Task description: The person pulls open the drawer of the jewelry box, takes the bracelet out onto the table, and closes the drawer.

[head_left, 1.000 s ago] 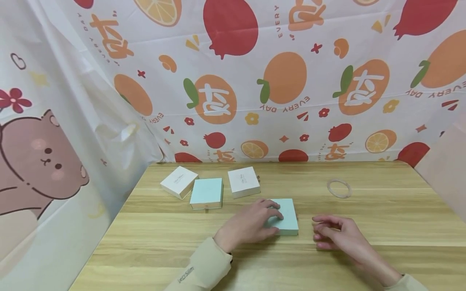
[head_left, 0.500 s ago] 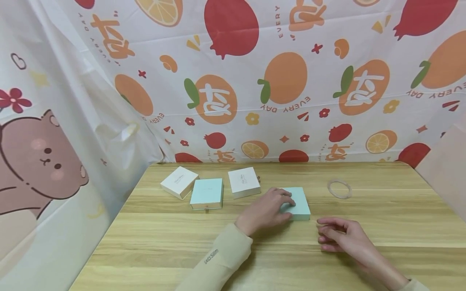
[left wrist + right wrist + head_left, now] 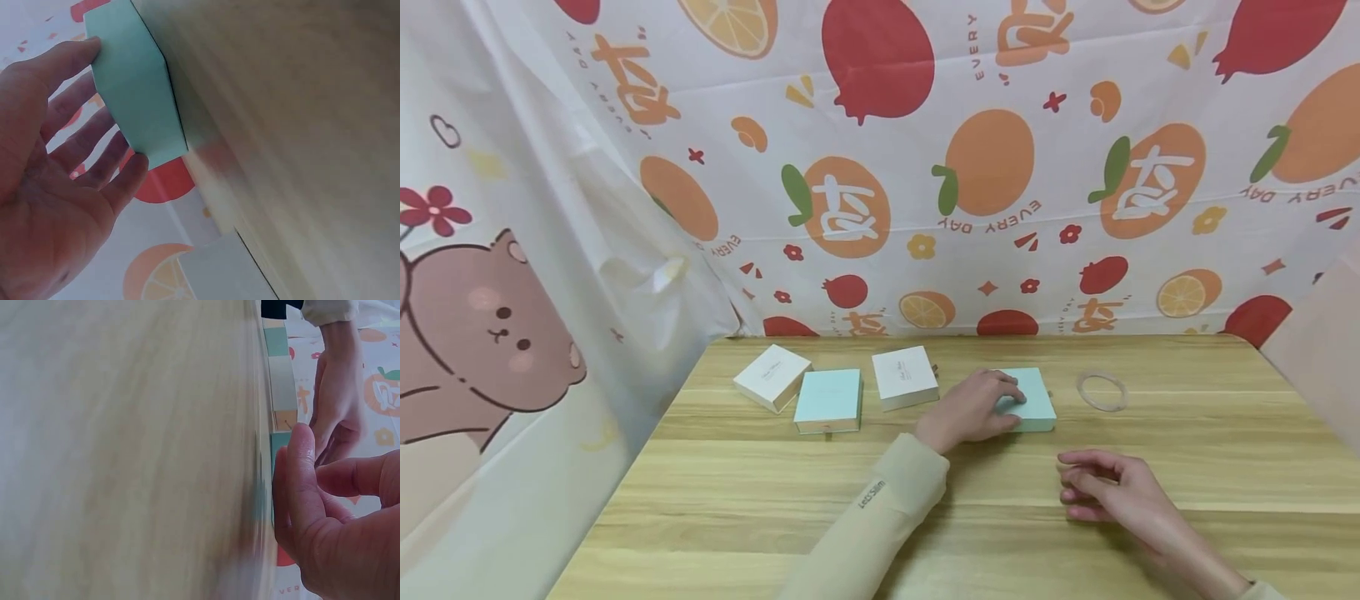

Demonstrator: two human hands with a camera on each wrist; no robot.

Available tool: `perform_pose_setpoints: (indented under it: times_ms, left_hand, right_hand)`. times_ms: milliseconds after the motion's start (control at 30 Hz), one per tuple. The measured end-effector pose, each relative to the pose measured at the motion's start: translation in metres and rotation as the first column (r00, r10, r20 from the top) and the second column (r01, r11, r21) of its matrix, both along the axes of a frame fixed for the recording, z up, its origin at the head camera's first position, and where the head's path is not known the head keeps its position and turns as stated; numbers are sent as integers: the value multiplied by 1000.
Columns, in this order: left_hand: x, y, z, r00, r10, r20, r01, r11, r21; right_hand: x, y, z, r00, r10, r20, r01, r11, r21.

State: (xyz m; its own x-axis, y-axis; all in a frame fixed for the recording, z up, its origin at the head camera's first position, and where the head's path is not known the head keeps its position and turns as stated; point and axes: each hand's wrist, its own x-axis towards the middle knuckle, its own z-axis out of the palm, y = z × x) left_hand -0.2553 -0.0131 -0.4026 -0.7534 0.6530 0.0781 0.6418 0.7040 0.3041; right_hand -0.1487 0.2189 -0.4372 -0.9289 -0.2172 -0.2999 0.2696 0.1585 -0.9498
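My left hand holds a flat mint-green box on the wooden table, its fingers over the top and the thumb at the near edge. The left wrist view shows the thumb and little finger at two edges of this mint-green box. A small tab pokes out of the box's right side. Nearer the front, right of the box, my right hand hovers low over the table with loosely curled fingers and nothing in them. In the right wrist view, its thumb comes close to the forefinger.
Back left on the table are a white box, a second mint-green box and another white box. A thin translucent ring lies right of the held box. Behind the table hangs a fruit-print curtain.
My left hand has slid the mint-green box away and to the right, closer to the ring. My right hand has drifted slightly right, fingers still loosely curled.
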Motion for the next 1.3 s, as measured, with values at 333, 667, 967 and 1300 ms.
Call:
perform_pose_setpoints:
  times_ms: [333,667,967,1300]
  left_hand:
    - [-11,3,-1,999,-26,22,26,1000,2]
    - [-16,4,0,999,-24,33,24,1000,5]
    - [-29,21,-5,1000,-16,27,15,1000,21]
    - [-32,37,-4,999,4,35,-4,1000,8]
  right_hand:
    - [1,3,-1,1000,14,-3,-14,1000,-5]
    - [1,3,0,1000,10,-3,-11,1000,-5]
    - [0,4,5,999,-31,-8,32,999,33]
    - [1,10,6,1000,-29,-10,29,999,24]
